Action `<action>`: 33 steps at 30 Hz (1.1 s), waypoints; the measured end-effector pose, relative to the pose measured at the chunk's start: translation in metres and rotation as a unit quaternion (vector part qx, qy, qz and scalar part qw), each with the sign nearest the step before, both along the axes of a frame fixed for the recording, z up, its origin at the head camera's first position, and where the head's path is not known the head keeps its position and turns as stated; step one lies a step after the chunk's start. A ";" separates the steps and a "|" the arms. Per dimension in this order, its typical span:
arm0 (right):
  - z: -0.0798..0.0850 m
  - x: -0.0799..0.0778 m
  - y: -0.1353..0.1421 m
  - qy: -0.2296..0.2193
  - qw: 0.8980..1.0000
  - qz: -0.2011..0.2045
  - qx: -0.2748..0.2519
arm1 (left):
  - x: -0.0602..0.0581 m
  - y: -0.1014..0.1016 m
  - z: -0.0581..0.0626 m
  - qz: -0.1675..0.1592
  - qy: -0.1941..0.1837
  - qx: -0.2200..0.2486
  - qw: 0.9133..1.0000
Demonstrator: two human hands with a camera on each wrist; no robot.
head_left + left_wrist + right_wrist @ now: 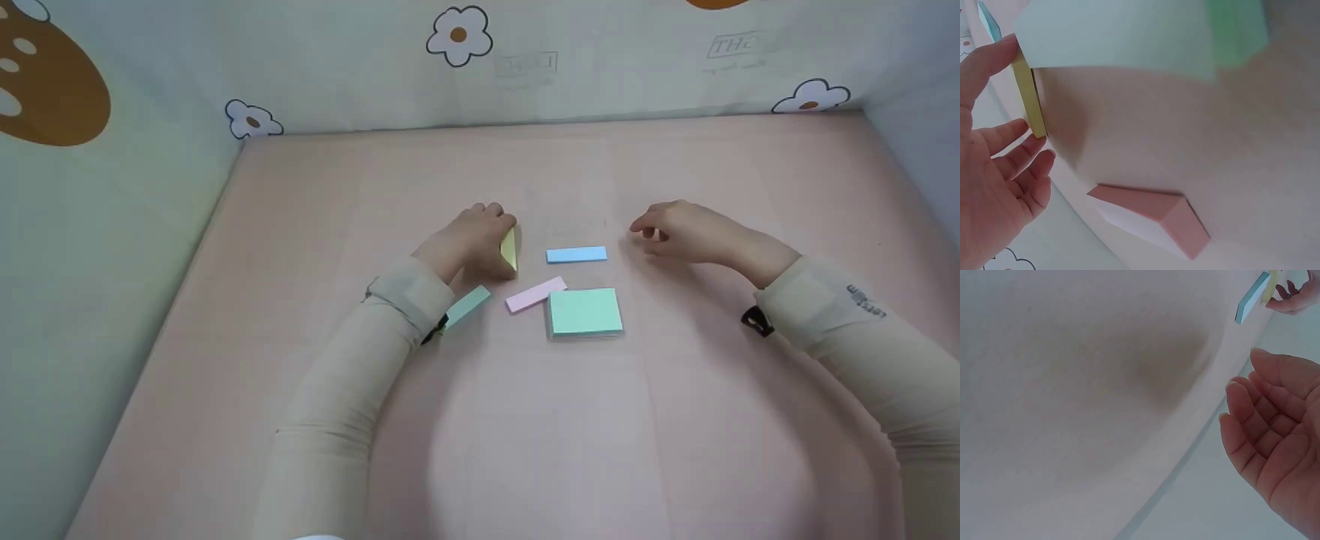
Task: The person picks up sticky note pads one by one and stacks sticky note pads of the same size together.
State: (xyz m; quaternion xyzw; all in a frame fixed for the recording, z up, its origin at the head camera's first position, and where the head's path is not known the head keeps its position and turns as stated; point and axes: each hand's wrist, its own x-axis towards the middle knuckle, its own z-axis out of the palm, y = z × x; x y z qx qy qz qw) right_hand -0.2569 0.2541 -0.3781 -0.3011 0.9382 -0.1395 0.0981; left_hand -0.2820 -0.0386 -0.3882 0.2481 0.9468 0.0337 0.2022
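Note:
My left hand [474,238] pinches a narrow yellow sticky-note pad [510,250] between thumb and fingers, close to the table. In the left wrist view the thumb is at one end of the yellow pad [1028,95], with fingertips at the other. A narrow green pad [468,306] lies by the left wrist. My right hand [686,232] hovers right of a narrow blue pad [576,255], fingers loosely curled and holding nothing. A lilac pad [535,295] lies slantwise beside a larger mint-green pad [585,313].
A salmon-pink block with a white side [1151,219] lies near the left hand, hidden in the head view. The pink table [540,450] meets a pale wall printed with flowers [459,36] at the back. A side wall [135,247] borders the left.

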 end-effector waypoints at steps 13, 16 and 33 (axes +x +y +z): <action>0.000 0.000 0.002 -0.009 1.000 -0.009 0.005 | -0.004 -0.006 0.012 -0.067 0.009 0.026 0.997; -0.001 0.000 0.000 -0.010 1.000 -0.011 0.009 | -0.004 -0.006 0.011 -0.111 0.046 0.015 0.993; -0.016 -0.001 -0.028 0.057 0.998 0.034 0.011 | -0.002 0.000 0.003 -0.173 0.089 -0.060 0.979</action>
